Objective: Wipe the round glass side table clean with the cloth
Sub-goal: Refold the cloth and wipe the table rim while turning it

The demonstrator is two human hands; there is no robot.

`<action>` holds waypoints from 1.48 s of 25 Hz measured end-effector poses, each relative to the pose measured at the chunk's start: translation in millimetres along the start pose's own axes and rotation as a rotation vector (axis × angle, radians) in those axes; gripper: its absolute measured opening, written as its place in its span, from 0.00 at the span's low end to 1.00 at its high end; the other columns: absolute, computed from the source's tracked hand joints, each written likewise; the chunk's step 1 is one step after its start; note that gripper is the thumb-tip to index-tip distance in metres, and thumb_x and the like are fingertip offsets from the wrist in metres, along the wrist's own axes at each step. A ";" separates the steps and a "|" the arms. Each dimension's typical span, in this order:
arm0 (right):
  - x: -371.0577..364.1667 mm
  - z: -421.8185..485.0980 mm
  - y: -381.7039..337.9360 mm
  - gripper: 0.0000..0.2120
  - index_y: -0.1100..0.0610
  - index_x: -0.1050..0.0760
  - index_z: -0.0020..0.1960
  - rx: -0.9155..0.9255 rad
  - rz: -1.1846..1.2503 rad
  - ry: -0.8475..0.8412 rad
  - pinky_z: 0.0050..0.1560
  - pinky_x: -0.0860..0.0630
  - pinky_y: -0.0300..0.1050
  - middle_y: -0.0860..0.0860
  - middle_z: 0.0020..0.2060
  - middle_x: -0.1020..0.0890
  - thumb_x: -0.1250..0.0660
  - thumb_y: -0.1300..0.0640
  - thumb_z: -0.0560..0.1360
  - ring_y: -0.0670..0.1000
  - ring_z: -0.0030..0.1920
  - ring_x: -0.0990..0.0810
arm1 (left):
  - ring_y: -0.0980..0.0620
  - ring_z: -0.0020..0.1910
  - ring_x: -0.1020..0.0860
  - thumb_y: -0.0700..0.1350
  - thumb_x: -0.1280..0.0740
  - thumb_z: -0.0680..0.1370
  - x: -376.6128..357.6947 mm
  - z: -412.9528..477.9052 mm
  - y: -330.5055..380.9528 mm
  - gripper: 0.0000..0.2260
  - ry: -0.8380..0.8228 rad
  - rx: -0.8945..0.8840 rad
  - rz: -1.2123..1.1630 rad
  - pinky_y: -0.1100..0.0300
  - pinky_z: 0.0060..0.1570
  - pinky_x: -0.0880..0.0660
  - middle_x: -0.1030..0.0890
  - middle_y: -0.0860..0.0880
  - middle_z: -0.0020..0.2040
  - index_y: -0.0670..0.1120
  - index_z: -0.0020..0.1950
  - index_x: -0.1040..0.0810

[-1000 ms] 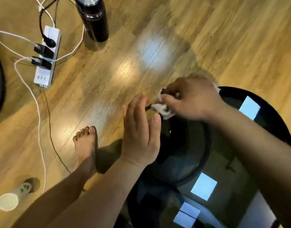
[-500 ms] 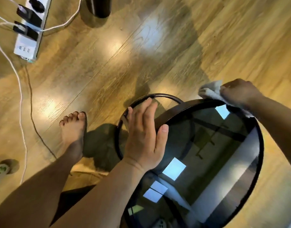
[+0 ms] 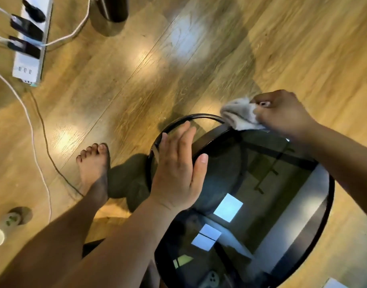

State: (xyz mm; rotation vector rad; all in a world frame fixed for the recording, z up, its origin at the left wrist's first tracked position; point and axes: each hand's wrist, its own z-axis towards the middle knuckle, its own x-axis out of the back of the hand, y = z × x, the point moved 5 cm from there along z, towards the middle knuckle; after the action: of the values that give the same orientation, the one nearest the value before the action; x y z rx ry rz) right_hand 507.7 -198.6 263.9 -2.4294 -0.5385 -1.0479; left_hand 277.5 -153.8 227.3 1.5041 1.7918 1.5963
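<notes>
Here, right hand (image 3: 282,113) grip pinches the cloth (image 3: 238,114) at the glass table (image 3: 303,204) rim; left hand (image 3: 176,175) spread flat.

Warm, fairly bright indoor light falls on the glossy wood-plank floor (image 3: 199,59), leaving pale glare patches across the boards. The round dark glass worktop (image 3: 282,204) mirrors bright square panels from above — sharp against its dark surface. A soft shadow pools beside the bare foot (image 3: 93,169). Motion blur smears the crumpled white cloth (image 3: 238,113) and the frame's edges, where lines bow outward.
</notes>
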 end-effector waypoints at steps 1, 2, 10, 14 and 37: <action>20.9 -5.7 55.1 0.12 0.59 0.25 0.36 -0.184 0.033 0.120 0.36 0.32 0.46 0.58 0.32 0.25 0.40 0.51 0.71 0.52 0.34 0.27 | 0.47 0.72 0.32 0.54 0.47 0.80 0.1 1.9 2.5 0.22 -0.082 0.049 -0.035 0.42 0.72 0.35 0.29 0.45 0.72 0.49 0.73 0.40; 34.9 -20.1 108.6 0.15 0.62 0.26 0.38 -0.390 0.056 0.173 0.38 0.31 0.47 0.61 0.35 0.25 0.41 0.50 0.72 0.54 0.36 0.26 | 0.49 0.70 0.29 0.56 0.47 0.80 0.5 5.4 5.6 0.22 -0.155 0.081 -0.053 0.47 0.69 0.31 0.27 0.47 0.70 0.51 0.73 0.39; 34.3 -57.4 203.1 0.20 0.58 0.24 0.38 -0.625 0.110 0.224 0.46 0.30 0.49 0.60 0.44 0.20 0.47 0.47 0.77 0.62 0.49 0.22 | 0.43 0.54 0.22 0.56 0.47 0.83 -132.3 120.5 140.5 0.21 -0.490 -0.477 0.529 0.50 0.47 0.27 0.21 0.45 0.62 0.46 0.71 0.34; 34.5 -16.1 147.0 0.17 0.57 0.28 0.31 -0.181 0.242 0.225 0.36 0.31 0.48 0.53 0.30 0.24 0.43 0.51 0.75 0.53 0.33 0.27 | 0.46 0.41 0.25 0.57 0.43 0.81 -144.6 123.2 140.2 0.23 -0.321 -0.505 0.636 0.56 0.38 0.37 0.21 0.45 0.57 0.45 0.71 0.38; -26.7 -129.2 342.7 0.24 0.55 0.33 0.28 -0.445 0.722 0.412 0.31 0.42 0.46 0.51 0.26 0.31 0.45 0.40 0.75 0.50 0.29 0.32 | 0.35 0.60 0.26 0.56 0.46 0.80 -170.3 116.8 146.3 0.23 -0.352 -0.510 1.086 0.38 0.54 0.30 0.24 0.38 0.62 0.43 0.69 0.33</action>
State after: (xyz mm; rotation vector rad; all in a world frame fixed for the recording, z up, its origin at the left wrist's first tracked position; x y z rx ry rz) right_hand 589.7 -555.9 242.3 -2.3256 0.7264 -1.3499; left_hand 507.7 -257.4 247.3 2.4016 0.2457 1.7826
